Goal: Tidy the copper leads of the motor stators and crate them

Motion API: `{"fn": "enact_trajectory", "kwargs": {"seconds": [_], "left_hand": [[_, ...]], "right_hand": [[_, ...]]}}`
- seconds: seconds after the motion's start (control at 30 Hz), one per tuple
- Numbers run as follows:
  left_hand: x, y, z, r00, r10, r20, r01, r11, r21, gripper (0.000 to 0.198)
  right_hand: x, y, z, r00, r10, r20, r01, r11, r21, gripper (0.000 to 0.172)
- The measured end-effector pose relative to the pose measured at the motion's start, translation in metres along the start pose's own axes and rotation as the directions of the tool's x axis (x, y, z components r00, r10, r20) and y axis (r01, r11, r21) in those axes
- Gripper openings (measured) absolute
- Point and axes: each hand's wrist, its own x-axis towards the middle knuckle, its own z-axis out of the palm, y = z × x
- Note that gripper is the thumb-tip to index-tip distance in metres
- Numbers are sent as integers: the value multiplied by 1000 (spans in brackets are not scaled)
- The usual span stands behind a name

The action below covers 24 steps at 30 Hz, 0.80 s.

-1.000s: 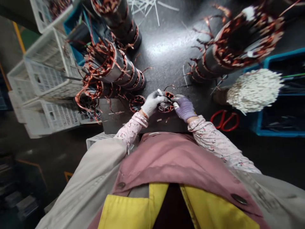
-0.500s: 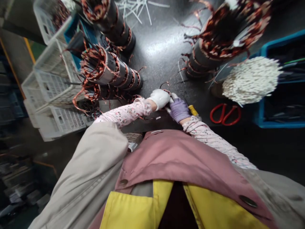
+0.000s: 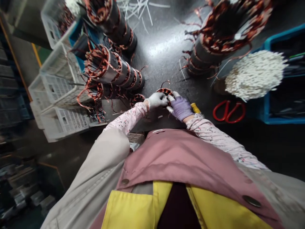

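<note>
Between my two hands on the dark worktop is a small motor stator (image 3: 164, 91) with copper windings and a thin wire standing up from its far side. My left hand (image 3: 157, 100), in a white glove, has its fingers closed at the near left of the stator. On the right side my right hand (image 3: 181, 107), in a purple glove with pale fingertips, grips the ring; its fingertips partly hide the windings. Another small stator (image 3: 137, 99) sits just left of my left wrist. Beside my right hand lies a tool with a yellow handle (image 3: 195, 108).
Stacked wound stators (image 3: 114, 70) stand at left, near white plastic baskets (image 3: 59, 86). A larger stator stack (image 3: 205, 54) rises at right. Red-handled scissors (image 3: 228, 112), a bundle of white strips (image 3: 256, 74) and a blue bin (image 3: 266, 109) are further right. Loose white ties (image 3: 138, 9) lie at the back.
My hands have parted slightly, and more of the stator's copper ring shows between them. The whole view has shifted a little, with things appearing further right.
</note>
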Motion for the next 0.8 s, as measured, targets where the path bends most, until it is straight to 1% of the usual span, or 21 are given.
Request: {"fn": "enact_trajectory", "kwargs": {"seconds": [0.07,0.1,0.13,0.17,0.2,0.23,0.27,0.3,0.33,0.37,0.4,0.47,0.53,0.63,0.73,0.8], "left_hand": [[-1,2,5,997,-78,-11,75,982,-174,26],[-5,2,5,992,-111,-55,94,964,-249,25],[-11,2,5,982,-136,-132,90,948,-306,22],[-18,1,3,961,-150,-232,65,940,-336,20],[-25,0,1,934,-148,-327,34,944,-329,19],[-31,0,-2,913,-126,-388,13,960,-281,18],[-35,0,-5,911,-92,-403,13,981,-195,18],[-37,1,-7,926,-61,-372,32,996,-84,17],[-37,3,-8,947,-53,-316,65,997,29,15],[-35,5,-8,963,-72,-259,108,986,126,12],[-32,9,-8,971,-106,-215,149,969,198,10],[-22,15,-5,971,-163,-176,206,941,269,11],[-12,20,-4,971,-174,-163,216,933,289,12],[-3,23,-7,975,-169,-142,203,937,283,11],[-3,20,-10,971,-198,-133,225,946,234,14],[-9,15,-12,965,-221,-143,245,954,175,9]], "right_hand": [[-2,-1,2,1000,13,12,-13,1000,-10,66],[-3,-1,3,1000,18,12,-18,1000,-7,65],[-4,-1,4,1000,19,9,-19,1000,-2,65],[-4,-1,6,1000,17,7,-17,1000,3,65],[-5,-2,7,1000,16,7,-16,1000,6,65],[-5,-2,7,1000,18,10,-18,1000,6,65],[-5,-3,7,1000,22,13,-22,1000,5,65],[-5,-4,6,1000,27,16,-27,1000,2,65],[-5,-5,4,999,32,19,-32,999,0,65],[-5,-6,1,999,35,23,-35,999,-2,65],[-5,-7,-2,999,34,31,-34,999,-4,65],[-6,-9,-7,998,17,57,-17,1000,-2,65],[-7,-11,-11,997,6,77,-6,1000,-1,64],[-6,-12,-13,998,3,66,-3,1000,2,63],[-6,-11,-10,998,-3,67,2,1000,19,64],[-5,-9,-5,998,-4,59,2,999,34,65]]}}
